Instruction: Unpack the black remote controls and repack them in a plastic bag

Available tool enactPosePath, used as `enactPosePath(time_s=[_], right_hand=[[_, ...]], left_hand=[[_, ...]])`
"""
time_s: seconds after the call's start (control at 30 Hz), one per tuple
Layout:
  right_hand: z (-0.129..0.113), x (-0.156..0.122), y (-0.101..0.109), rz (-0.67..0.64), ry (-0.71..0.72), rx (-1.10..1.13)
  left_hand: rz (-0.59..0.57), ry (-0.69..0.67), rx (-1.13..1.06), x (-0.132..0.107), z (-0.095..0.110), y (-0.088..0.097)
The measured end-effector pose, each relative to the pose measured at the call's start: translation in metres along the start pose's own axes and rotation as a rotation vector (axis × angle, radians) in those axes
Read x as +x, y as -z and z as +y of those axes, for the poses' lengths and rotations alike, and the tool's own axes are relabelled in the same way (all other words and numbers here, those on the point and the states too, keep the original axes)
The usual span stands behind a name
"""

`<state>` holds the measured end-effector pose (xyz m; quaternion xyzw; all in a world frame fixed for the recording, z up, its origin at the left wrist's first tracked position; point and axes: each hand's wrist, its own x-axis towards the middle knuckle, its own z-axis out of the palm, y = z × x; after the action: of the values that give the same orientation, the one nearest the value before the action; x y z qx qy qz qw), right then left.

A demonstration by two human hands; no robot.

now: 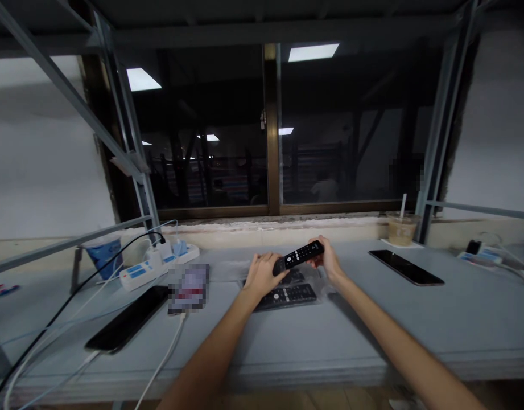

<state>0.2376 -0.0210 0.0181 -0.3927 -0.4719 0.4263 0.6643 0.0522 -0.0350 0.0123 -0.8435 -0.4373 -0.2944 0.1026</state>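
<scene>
Both my hands hold a black remote control (pixel 299 254) a little above the grey table (pixel 287 341). My left hand (pixel 262 274) grips its near end with the fingers curled. My right hand (pixel 327 259) pinches its far end. Below them a second black remote (pixel 287 295) lies on the table, partly on clear plastic wrap (pixel 324 291).
A black phone (pixel 405 267) lies to the right, with an iced drink cup (pixel 401 228) behind it. On the left are another phone (pixel 129 319), a blurred screen (pixel 189 287), a white power strip (pixel 157 263) with cables, and a blue cup (pixel 103 253). A dark window runs behind.
</scene>
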Motion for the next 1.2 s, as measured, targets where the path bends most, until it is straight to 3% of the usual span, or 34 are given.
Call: enactPosePath(time_s=[0.5, 0.87, 1.2], right_hand=[[-0.0050, -0.0033, -0.0013, -0.086, -0.010, -0.129], [-0.0008, -0.0077, -0.0025, -0.305, -0.066, -0.259], [0.0044, -0.0062, 0.0000, -0.512, -0.060, -0.364]], left_hand=[[0.001, 0.028, -0.007, 0.0022, -0.0075, 0.0010], [0.013, -0.043, 0.047, 0.0009, -0.0084, 0.0011], [-0.073, -0.092, 0.056, 0.0008, -0.0005, 0.0047]])
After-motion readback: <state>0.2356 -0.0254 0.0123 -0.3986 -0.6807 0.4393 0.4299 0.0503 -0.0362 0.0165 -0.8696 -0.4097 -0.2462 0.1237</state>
